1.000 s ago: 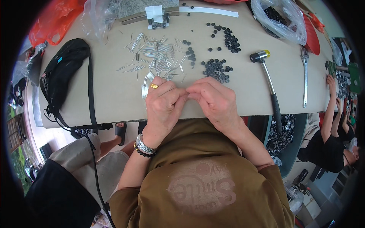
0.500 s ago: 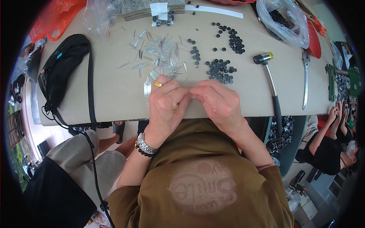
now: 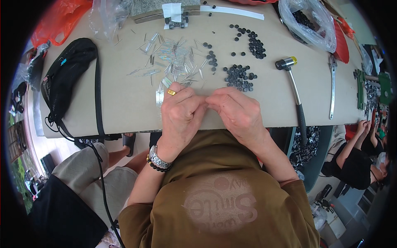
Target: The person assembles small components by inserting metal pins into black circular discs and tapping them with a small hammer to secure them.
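Note:
My left hand (image 3: 180,111), with a gold ring, a wristwatch and a bead bracelet, rests at the near edge of the table (image 3: 124,103). My right hand (image 3: 237,111) lies beside it. Their fingertips meet in a pinch over something small that the fingers hide. Just beyond my left hand lies a scatter of several thin shiny metal pins (image 3: 173,62). A pile of small black round caps (image 3: 239,77) sits just beyond my right hand, and more black caps (image 3: 252,41) are spread farther back.
A mallet (image 3: 291,82) with a black handle lies right of my hands, with a long metal tool (image 3: 332,87) beyond it. A black mesh bag (image 3: 66,82) sits at the left. Clear plastic bags (image 3: 308,20) and an orange bag (image 3: 58,20) lie at the back. Another person (image 3: 359,153) sits at the right.
Both hands stay pinched together at the table edge. Only the fingers shift slightly.

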A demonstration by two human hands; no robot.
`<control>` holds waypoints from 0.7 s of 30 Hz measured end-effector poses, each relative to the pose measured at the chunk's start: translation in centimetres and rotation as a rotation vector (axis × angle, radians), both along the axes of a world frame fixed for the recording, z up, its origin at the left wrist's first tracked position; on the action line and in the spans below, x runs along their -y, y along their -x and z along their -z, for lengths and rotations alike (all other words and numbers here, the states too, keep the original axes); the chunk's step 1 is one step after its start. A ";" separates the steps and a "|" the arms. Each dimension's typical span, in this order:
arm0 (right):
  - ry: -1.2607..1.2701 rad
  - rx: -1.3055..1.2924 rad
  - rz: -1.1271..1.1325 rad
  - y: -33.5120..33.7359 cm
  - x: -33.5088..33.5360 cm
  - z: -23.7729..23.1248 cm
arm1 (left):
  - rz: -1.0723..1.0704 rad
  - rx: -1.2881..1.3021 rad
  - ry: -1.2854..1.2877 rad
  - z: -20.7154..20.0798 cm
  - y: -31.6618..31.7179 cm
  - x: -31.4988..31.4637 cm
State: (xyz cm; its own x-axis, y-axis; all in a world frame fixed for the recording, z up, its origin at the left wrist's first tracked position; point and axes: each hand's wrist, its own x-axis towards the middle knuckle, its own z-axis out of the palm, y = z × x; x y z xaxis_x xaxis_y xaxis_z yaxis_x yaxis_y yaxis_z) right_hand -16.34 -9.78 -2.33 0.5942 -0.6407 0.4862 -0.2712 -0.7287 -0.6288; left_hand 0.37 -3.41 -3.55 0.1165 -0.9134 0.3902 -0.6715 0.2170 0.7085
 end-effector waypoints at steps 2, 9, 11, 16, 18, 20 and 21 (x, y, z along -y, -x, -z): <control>0.001 -0.005 -0.001 0.1 0.0 -0.1 | 0.000 0.005 0.001 0.0 0.0 0.0; 0.058 -0.050 0.008 0.1 -0.2 0.1 | 0.005 -0.009 0.015 0.2 -0.1 0.2; 0.039 -0.037 0.000 0.2 0.0 0.1 | 0.000 -0.010 0.015 0.2 0.0 0.2; -0.006 -0.019 0.068 0.9 0.6 -1.3 | -0.009 -0.031 -0.006 -0.1 0.3 0.2; -0.032 -0.074 0.247 3.6 1.3 -2.7 | -0.002 -0.035 -0.052 -0.3 0.3 0.1; 0.001 -0.211 0.572 6.4 2.4 -4.0 | -0.009 -0.049 -0.048 -0.4 0.0 -0.2; 0.060 -0.321 0.655 8.4 3.1 -4.0 | -0.019 -0.059 -0.052 -0.4 0.2 0.0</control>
